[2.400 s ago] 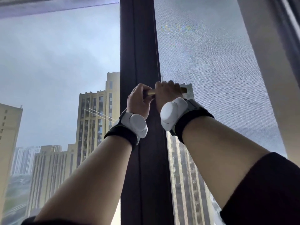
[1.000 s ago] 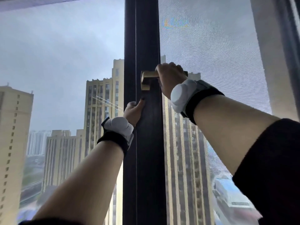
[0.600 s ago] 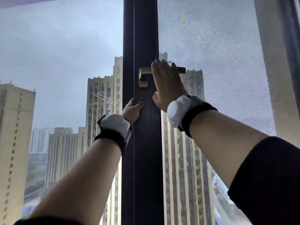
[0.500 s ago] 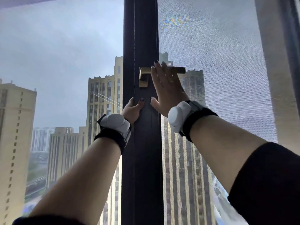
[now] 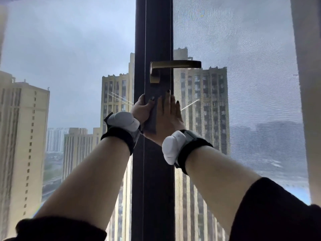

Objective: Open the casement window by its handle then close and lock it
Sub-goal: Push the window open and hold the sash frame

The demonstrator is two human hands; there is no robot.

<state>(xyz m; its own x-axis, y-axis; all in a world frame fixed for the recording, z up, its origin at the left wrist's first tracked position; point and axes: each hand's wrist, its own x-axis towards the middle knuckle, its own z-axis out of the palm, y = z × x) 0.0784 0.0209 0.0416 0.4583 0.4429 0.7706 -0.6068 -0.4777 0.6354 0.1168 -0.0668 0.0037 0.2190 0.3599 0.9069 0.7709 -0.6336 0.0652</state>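
A brass lever handle sits on the dark vertical window frame, pointing horizontally to the right, with nothing touching it. Below it my right hand lies flat against the frame, fingers straight and pointing up, fingertips a short way under the handle's base plate. My left hand rests on the frame's left side at the same height, fingers curled round its edge. Both wrists wear white and black bands.
Fixed glass fills the left with tall buildings beyond. The casement pane to the right carries a fine mesh screen. A pale wall jamb borders the far right.
My right hand let go of the handle, opened flat and slid down the frame to beside my left hand. The handle stays horizontal. My left hand kept its place on the frame.
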